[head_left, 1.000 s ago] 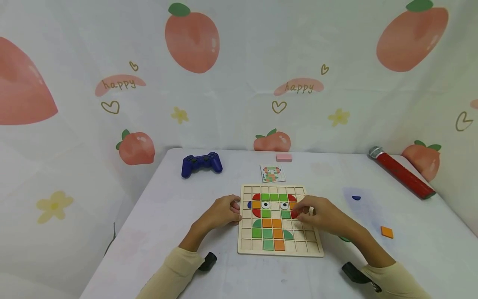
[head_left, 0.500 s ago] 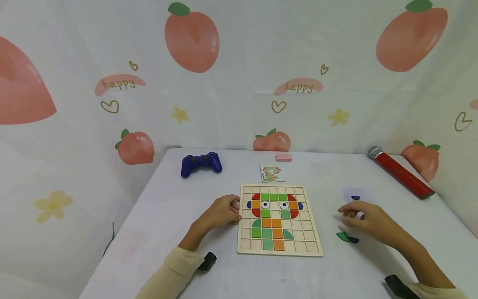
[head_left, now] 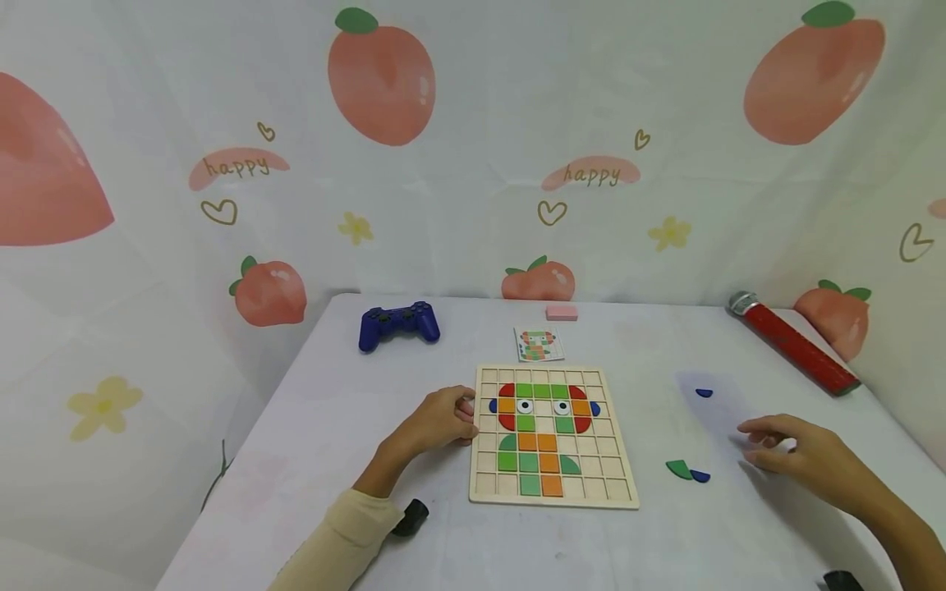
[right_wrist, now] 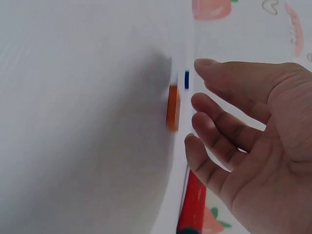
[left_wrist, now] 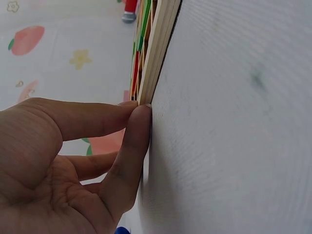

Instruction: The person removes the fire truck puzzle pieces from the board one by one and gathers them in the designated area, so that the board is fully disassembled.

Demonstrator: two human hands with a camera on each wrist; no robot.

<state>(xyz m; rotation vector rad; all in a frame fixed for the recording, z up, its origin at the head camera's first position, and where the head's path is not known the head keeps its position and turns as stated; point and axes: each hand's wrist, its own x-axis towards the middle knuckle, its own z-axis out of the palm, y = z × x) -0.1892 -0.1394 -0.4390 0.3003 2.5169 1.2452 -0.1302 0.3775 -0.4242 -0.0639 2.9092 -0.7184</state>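
A wooden grid board (head_left: 609, 472) lies on the table, with coloured tiles set in some of its squares. My left hand (head_left: 438, 420) pinches the board's left edge between thumb and finger, as the left wrist view shows up close. To the right of the board, my right hand (head_left: 809, 455) hovers with relaxed, parted fingers and holds nothing. In the right wrist view an orange square tile (right_wrist: 172, 108) lies near its fingertips, not touched; the hand hides it in the head view. A green quarter-round piece (head_left: 679, 469) and a blue half-round piece (head_left: 700, 476) lie between board and hand.
Another blue half-round piece (head_left: 704, 393) lies farther back. Behind the board are a picture card (head_left: 539, 345) and a pink block (head_left: 562, 313). A blue game controller (head_left: 399, 324) sits back left, a red microphone (head_left: 801, 349) back right. A printed cloth hangs behind.
My right hand has left the board's right side and moved right, over the orange tile. A blue half-round piece now shows at the board's right, where the hand was. The left hand stays put.
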